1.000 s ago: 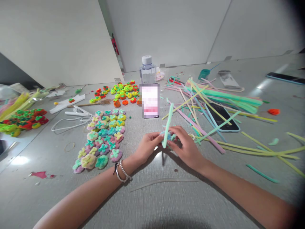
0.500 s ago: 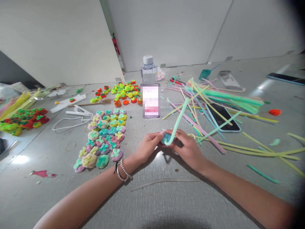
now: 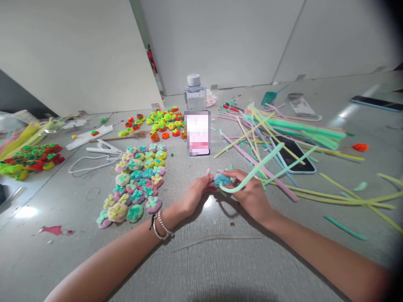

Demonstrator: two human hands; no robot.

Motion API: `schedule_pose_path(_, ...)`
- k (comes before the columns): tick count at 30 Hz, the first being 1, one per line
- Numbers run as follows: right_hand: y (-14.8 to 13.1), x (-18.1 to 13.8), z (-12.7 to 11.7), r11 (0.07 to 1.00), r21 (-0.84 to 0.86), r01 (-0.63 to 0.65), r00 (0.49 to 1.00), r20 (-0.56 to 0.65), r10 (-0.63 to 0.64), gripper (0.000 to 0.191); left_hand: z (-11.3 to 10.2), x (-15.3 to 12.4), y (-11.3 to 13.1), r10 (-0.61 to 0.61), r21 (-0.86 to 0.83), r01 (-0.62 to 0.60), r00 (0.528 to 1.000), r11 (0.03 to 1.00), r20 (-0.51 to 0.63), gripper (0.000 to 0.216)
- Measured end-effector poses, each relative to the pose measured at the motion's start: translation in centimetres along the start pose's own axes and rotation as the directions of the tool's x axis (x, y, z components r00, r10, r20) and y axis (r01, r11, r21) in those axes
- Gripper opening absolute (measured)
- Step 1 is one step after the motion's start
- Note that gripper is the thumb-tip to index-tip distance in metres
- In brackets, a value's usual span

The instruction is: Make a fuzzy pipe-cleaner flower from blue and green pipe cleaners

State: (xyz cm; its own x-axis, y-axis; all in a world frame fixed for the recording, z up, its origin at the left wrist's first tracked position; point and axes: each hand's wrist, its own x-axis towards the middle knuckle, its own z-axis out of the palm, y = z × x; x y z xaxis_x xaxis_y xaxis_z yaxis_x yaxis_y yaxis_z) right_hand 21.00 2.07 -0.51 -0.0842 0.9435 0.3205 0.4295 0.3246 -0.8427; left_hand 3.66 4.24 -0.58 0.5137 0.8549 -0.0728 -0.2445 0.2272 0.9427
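Near the table's middle, a small round blue pipe-cleaner piece (image 3: 222, 180) is held between my two hands. A mint-green pipe cleaner (image 3: 258, 166) comes out of its near side, curves below it and rises to the upper right, passing in front of my right hand. My left hand (image 3: 195, 193) pinches the piece from the left, its thumb tip raised clear. My right hand (image 3: 252, 195) grips it from the right, with its fingertips behind and beside it; some are hidden. To the left lie rows of pastel pipe-cleaner pieces (image 3: 136, 176) topped with small leaf shapes.
A propped phone (image 3: 199, 134) with a blurred screen stands ahead, before a water bottle (image 3: 194, 94). On the right, loose pipe cleaners (image 3: 261, 163) cross a dark phone (image 3: 292, 157). Orange and yellow pieces (image 3: 165, 119) sit behind; a white corded tool (image 3: 103, 147) lies left.
The blue piece has turned in my fingers and shows its round ribbed side. The mint pipe cleaner has swung down to the right. My left thumb has lifted off.
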Motion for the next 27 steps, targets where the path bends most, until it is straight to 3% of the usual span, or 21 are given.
schedule_pose_path(6,0.10,-0.02,0.12,1.000,0.005,0.011,0.997,-0.082,-0.010,0.024,-0.09,-0.23,0.28,-0.030,0.092,0.027,0.999,0.995,0.034,0.039)
schedule_pose_path(10,0.38,-0.08,0.24,0.999,0.015,0.043,0.998,-0.045,-0.042,0.022,-0.12,-0.17,0.42,0.044,0.165,-0.052,0.998,0.985,0.049,0.045)
schedule_pose_path(14,0.56,-0.08,0.28,0.995,0.036,0.096,0.995,-0.045,-0.094,0.016,-0.04,-0.09,0.44,0.034,0.187,-0.041,0.999,0.981,0.041,0.045)
schedule_pose_path(22,0.86,-0.11,0.33,0.997,-0.005,0.073,0.995,-0.062,-0.073,0.014,0.12,0.00,0.41,0.063,0.228,-0.058,0.998,0.972,-0.014,0.046)
schedule_pose_path(27,0.83,0.02,0.50,0.996,-0.059,0.062,0.993,-0.097,-0.067,0.014,0.51,0.13,0.21,0.068,0.147,-0.048,0.988,0.988,-0.136,0.030)
